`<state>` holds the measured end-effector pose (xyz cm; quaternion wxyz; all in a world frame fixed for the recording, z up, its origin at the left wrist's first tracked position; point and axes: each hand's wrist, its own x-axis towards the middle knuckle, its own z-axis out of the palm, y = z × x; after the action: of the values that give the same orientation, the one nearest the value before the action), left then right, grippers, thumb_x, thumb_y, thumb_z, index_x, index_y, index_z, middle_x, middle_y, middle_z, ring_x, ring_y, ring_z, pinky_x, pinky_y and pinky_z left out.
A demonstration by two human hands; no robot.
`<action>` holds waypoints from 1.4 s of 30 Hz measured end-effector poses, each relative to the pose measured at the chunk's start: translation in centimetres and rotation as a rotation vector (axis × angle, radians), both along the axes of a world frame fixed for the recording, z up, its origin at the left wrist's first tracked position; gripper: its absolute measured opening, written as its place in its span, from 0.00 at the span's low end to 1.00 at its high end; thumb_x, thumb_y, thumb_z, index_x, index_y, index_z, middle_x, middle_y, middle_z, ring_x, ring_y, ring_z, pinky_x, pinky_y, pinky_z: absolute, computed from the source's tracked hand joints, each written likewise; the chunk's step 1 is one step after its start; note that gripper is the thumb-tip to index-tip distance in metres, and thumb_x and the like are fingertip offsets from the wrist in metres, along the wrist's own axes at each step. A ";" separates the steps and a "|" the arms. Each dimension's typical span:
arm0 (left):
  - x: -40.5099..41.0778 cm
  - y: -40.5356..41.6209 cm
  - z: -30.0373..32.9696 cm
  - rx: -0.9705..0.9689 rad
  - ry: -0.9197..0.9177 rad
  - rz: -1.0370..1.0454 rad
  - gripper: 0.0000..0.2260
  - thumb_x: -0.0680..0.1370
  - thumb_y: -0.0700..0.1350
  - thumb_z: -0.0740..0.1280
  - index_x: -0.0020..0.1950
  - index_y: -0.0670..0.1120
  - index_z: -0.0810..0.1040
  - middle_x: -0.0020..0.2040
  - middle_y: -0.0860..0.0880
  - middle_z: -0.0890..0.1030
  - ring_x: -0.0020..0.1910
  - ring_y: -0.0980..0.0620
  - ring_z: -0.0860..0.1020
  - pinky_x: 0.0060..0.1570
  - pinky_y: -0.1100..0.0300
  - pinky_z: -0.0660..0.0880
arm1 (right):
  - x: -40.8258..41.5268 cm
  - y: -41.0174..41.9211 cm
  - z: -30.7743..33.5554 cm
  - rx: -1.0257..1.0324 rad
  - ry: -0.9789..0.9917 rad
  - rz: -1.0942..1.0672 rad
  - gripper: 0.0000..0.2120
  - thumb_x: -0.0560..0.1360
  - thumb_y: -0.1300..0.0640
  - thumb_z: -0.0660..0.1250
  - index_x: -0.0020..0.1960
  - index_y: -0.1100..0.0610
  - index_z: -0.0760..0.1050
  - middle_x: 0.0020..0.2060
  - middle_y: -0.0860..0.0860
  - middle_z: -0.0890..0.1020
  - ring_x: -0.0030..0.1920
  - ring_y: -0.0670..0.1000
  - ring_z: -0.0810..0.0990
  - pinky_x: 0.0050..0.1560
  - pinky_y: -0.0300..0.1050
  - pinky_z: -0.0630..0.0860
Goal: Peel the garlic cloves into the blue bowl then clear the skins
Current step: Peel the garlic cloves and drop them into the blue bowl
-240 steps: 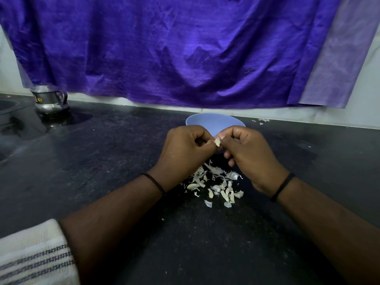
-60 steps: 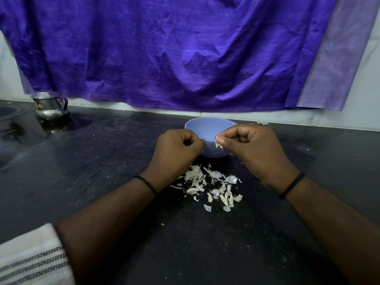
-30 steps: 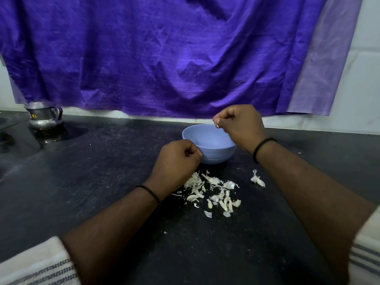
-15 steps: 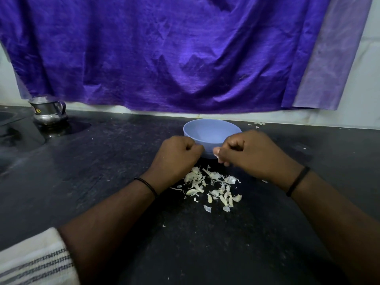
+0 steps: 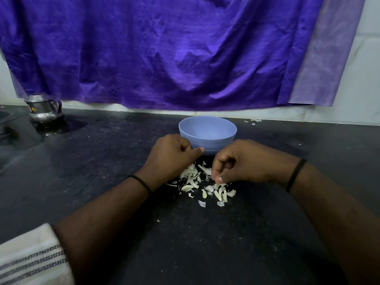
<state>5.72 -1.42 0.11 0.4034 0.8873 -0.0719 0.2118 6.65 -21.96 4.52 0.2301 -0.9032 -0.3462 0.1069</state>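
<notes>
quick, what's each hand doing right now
Left hand: fingers curled into a fist; whether it holds anything cannot be told.
Right hand: fingertips down on the garlic skins, apparently pinching some.

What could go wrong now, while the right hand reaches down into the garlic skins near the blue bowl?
1. The left hand is fisted beside the blue bowl; a nudge might push or tip it.
2. The garlic skins look thin and loose, so the right hand may scatter them across the dark counter.
</notes>
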 end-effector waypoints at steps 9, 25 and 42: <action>0.1 -0.1 -0.1 0.003 0.022 -0.009 0.18 0.76 0.51 0.73 0.30 0.42 0.78 0.28 0.46 0.79 0.25 0.58 0.73 0.32 0.57 0.73 | 0.1 -0.4 -0.1 -0.112 0.127 0.028 0.05 0.71 0.57 0.77 0.42 0.48 0.84 0.34 0.42 0.84 0.35 0.39 0.78 0.45 0.44 0.76; -0.5 -0.9 0.2 -0.110 -0.028 -0.238 0.02 0.76 0.44 0.73 0.43 0.49 0.84 0.34 0.52 0.82 0.32 0.58 0.76 0.34 0.64 0.73 | 0.5 -0.6 0.1 0.374 0.153 -0.179 0.02 0.75 0.62 0.72 0.47 0.59 0.82 0.35 0.51 0.86 0.30 0.42 0.76 0.30 0.34 0.72; -1.0 -1.2 0.7 -0.059 -0.270 -0.231 0.10 0.68 0.39 0.79 0.42 0.48 0.80 0.41 0.51 0.77 0.35 0.51 0.75 0.34 0.66 0.72 | -0.2 0.9 -0.1 0.630 0.296 -0.319 0.04 0.77 0.65 0.67 0.45 0.60 0.81 0.34 0.53 0.84 0.29 0.43 0.74 0.30 0.35 0.70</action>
<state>4.77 -2.62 0.78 0.4376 0.8243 -0.2205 0.2835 6.45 -21.08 4.39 0.5578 -0.8054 -0.1803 0.0871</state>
